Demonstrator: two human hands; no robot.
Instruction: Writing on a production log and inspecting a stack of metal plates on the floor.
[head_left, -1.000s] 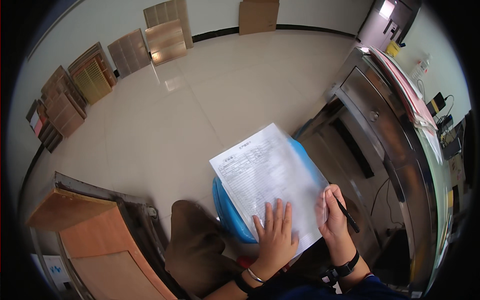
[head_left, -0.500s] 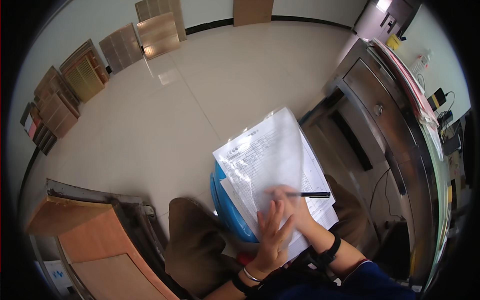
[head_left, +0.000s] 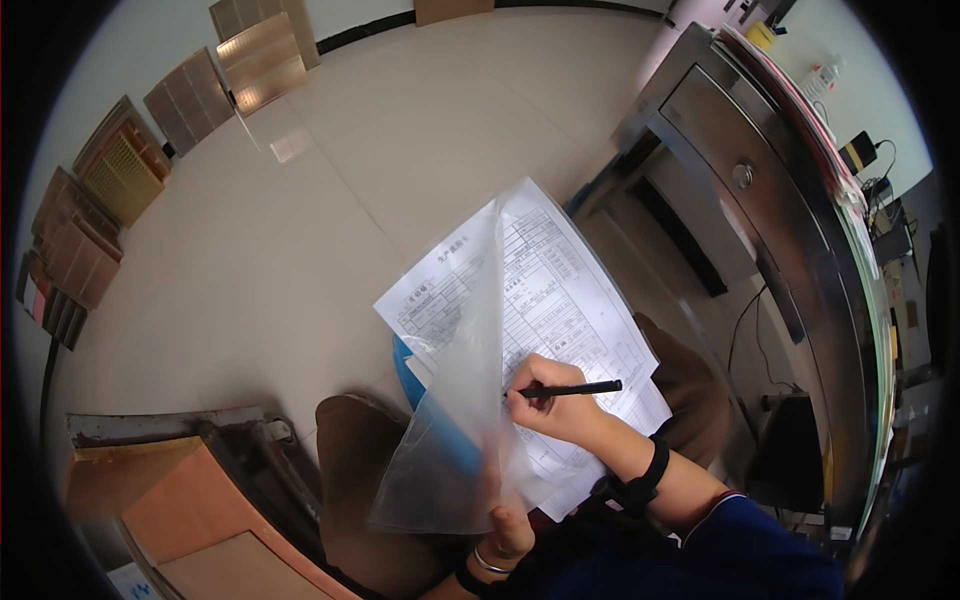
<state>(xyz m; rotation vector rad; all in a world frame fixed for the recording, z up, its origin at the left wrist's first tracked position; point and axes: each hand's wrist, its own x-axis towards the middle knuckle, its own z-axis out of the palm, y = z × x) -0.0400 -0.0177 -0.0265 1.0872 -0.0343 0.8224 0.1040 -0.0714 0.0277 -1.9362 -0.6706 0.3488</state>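
Slanting across the paper, a black pen [head_left: 585, 389] sits in the right hand [head_left: 550, 400], whose grip is closed, thumb and fingers pinched around it near the tip. The tip points left, by the edge of a clear plastic sheet [head_left: 445, 480]; whether it touches the paper cannot be told. The printed papers [head_left: 565, 285] lie in front of the person, between the knees, partly over a blue stool [head_left: 405, 380]. The plastic is folded back to the left, covering part of the top page and hanging over the left knee. The left hand [head_left: 507, 528] is at the sheet's lower edge, thumb in sight, fingers blurred through the plastic; how far its grip is closed cannot be told. A table [head_left: 720, 130] with a drawer stands to the right.
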